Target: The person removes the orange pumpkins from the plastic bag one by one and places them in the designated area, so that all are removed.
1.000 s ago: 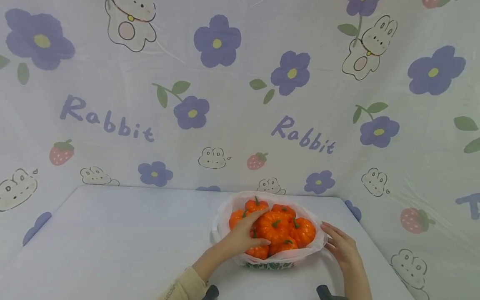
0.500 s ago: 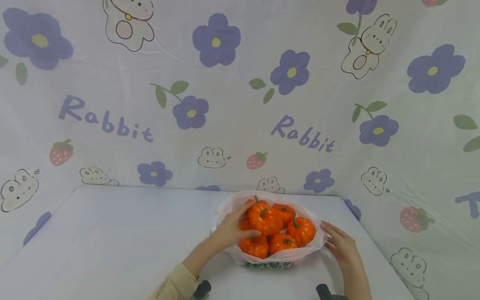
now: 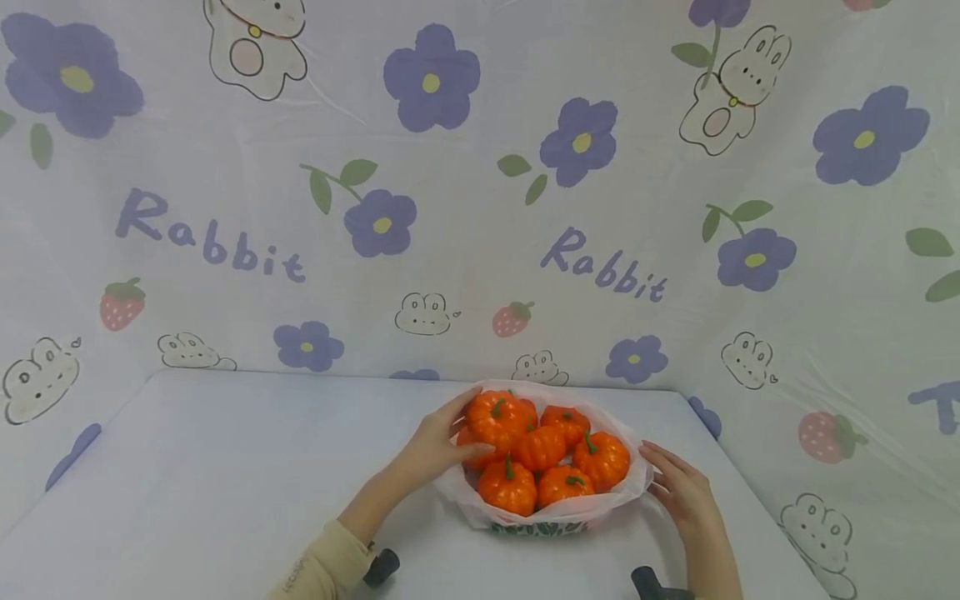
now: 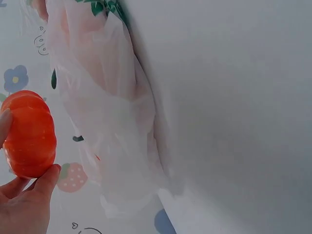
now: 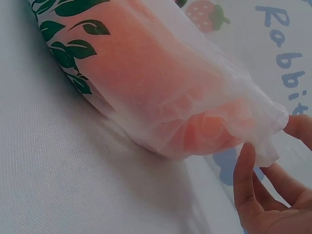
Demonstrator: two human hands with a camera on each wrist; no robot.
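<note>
The left hand (image 3: pixel 431 446) curls its fingers (image 4: pixel 46 178) around a small ribbed orange pumpkin (image 3: pixel 493 419), lifted just above the white plastic bag (image 3: pixel 630 487) of pumpkins on the pale worktop (image 3: pixel 225 483). Only the right wrist view shows the bag's green leaf print, and the right hand (image 3: pixel 686 496), fingers (image 5: pixel 243 180) straight and slightly apart, touching its rim.

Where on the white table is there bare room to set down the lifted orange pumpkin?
The white table is bare left of the white plastic bag, out to its left edge. Right of the bag, the right hand crowds a narrow strip. The left hand holds the small orange pumpkin.
</note>
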